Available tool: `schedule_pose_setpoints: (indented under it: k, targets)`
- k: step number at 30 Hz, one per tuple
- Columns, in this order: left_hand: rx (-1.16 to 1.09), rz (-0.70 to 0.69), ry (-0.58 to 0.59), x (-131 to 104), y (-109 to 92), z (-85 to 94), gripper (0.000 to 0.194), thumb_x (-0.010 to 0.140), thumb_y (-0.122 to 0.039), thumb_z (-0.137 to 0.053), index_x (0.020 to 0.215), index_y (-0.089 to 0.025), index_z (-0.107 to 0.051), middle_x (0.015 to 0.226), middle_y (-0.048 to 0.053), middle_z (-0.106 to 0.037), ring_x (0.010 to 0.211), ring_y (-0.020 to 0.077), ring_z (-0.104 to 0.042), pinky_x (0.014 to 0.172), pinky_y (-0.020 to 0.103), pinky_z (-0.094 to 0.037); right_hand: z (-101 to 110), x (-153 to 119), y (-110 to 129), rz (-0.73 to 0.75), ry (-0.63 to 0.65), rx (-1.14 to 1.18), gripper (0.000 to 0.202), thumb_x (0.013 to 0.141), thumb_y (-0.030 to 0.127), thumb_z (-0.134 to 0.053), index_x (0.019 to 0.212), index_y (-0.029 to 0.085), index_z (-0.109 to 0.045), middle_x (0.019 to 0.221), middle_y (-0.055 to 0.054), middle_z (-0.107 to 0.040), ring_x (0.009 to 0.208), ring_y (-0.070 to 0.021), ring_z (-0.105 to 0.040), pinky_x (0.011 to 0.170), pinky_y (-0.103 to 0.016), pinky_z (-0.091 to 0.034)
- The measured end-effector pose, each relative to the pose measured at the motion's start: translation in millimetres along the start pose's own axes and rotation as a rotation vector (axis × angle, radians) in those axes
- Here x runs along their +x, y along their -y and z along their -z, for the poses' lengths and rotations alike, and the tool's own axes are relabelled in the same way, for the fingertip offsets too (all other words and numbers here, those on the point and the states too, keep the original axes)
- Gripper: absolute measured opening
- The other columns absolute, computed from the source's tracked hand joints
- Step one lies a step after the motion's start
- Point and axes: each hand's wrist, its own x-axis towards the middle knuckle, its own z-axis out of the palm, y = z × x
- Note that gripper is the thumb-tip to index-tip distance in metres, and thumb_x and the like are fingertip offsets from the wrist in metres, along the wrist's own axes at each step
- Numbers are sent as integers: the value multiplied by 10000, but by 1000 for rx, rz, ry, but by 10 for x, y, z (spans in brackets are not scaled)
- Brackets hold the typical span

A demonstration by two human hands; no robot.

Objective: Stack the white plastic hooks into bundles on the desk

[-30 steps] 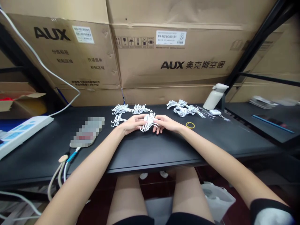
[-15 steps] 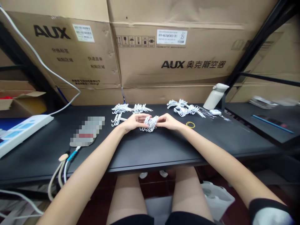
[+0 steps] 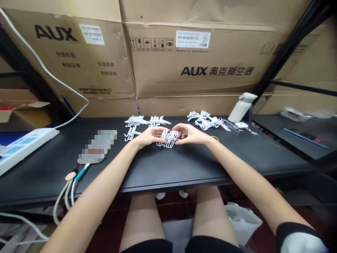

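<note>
A bundle of white hooks (image 3: 171,139) is between my hands just above or on the black table; I cannot tell which. My left hand (image 3: 149,136) has its thumb in front and fingers behind the bundle's left end. At the right end, my right hand (image 3: 190,134) curls round it, thumb in front and fingertips behind. Beyond my left hand lie neat groups of white hooks (image 3: 135,121), several in each. More bunched white hooks (image 3: 205,120) lie past my right hand. A yellow rubber band (image 3: 215,138) is partly hidden by my right wrist.
At the back right stand a white bottle (image 3: 242,107) and a small white case (image 3: 241,125). A phone-like object (image 3: 97,147), blurred out, with cables lies on the left, near a power strip (image 3: 26,149). Large cardboard boxes (image 3: 195,84) wall off the back.
My right hand has risen slightly and its fingers have spread further round the back of the bundle. My left hand stays nearly where it was.
</note>
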Motion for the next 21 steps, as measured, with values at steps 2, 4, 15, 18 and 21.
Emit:
schedule_pose_setpoints:
  k: [2, 4, 15, 18, 21]
  targets:
    - [1, -2, 5, -9, -10, -7, 600, 533, -164, -847, 1100, -146, -652, 1074, 94, -706, 1043, 239, -640, 985, 427, -455, -39, 9, -9, 4, 1, 110, 590, 593, 292, -805, 1130, 169, -592, 1068, -86, -634, 750, -135, -609, 623, -258, -510]
    - [5, -1, 10, -16, -15, -10, 577, 543, -164, -843, 1088, -149, -657, 1067, 89, -708, 1026, 234, -646, 980, 424, -460, -103, 24, -35, 26, -35, 164, 536, 614, 338, -797, 1090, 165, -621, 1041, -87, -651, 740, -144, -621, 614, -263, -514]
    - [22, -35, 8, -3, 16, 17, 539, 561, -178, -837, 1068, -144, -657, 1060, 103, -703, 1025, 241, -641, 974, 446, -454, -216, 26, -50, 89, -105, 128, 388, 743, 405, -697, 1027, 148, -642, 946, -68, -654, 676, -129, -601, 516, -220, -469]
    - [3, -14, 35, -8, -4, 0, 558, 569, -176, -833, 1092, -137, -644, 1042, 105, -708, 1013, 236, -646, 976, 454, -448, -197, 31, -30, 57, -90, 155, 396, 728, 418, -705, 1009, 149, -630, 912, -62, -657, 676, -139, -604, 491, -215, -467]
    - [-28, -5, 46, -9, -12, -2, 584, 562, -169, -837, 1110, -143, -634, 1039, 102, -709, 1027, 241, -643, 964, 448, -458, -176, 34, -23, 27, -77, 165, 416, 715, 434, -709, 1008, 147, -642, 891, -64, -665, 665, -147, -604, 471, -218, -464]
